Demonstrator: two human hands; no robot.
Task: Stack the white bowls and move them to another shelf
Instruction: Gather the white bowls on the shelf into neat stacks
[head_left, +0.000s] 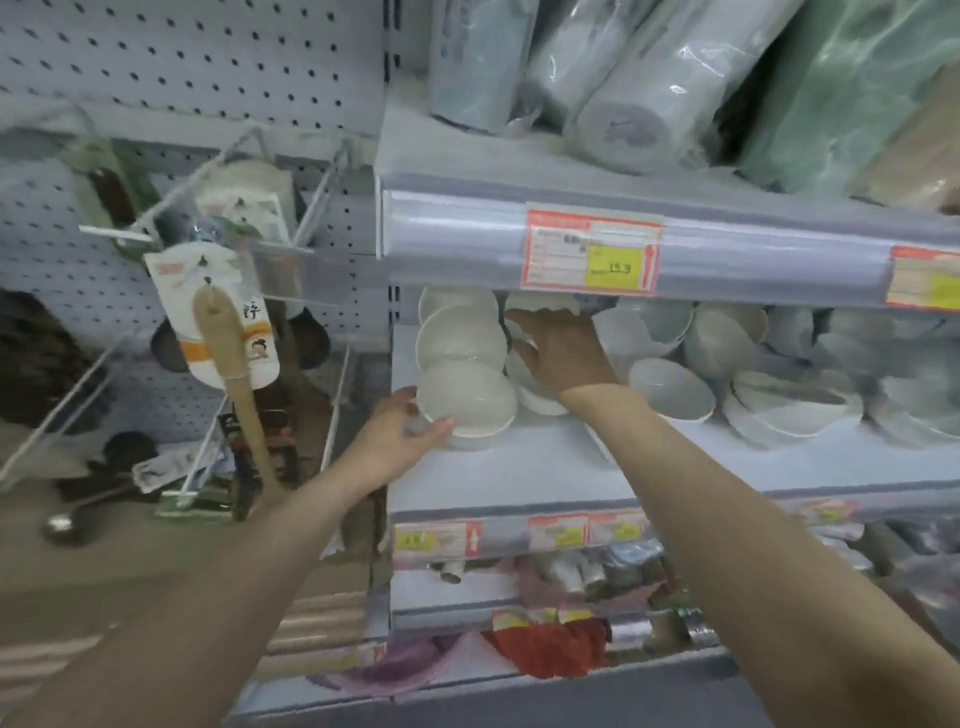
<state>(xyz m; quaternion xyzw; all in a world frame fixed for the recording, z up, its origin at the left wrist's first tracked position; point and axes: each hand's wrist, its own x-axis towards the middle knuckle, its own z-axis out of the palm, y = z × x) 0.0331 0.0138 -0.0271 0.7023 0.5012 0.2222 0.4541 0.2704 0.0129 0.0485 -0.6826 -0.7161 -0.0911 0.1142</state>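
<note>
Bowls (460, 335) of white ware stand in two rows at the left end of the middle shelf (519, 467), each row running from near the front edge towards the back wall. The left row shows three. The right row shows one clearly at the back, and the rest lie partly under a hand, so their count cannot be told.

The left hand (400, 436) grips the front bowl (465, 402) of the left row, with its fingers curled round the bowl's left side and its thumb under the near rim. The right hand (563, 353) lies palm down over the right row, fingers reaching towards the back and thumb spread. Whether it has taken hold of a bowl cannot be told.

Further right along the same shelf, grey-blue bowls (670, 395) are heaped and tilted, too many and too blurred to count. The upper shelf (467, 234) carries two price tags (592, 249) on its front edge, the second cut by the right side of the view. At least four plastic-wrapped rolls (618, 130) lean on top of it.

Left of the shelves, one wooden-handled brush (228, 353) hangs from a pegboard (182, 52).
</note>
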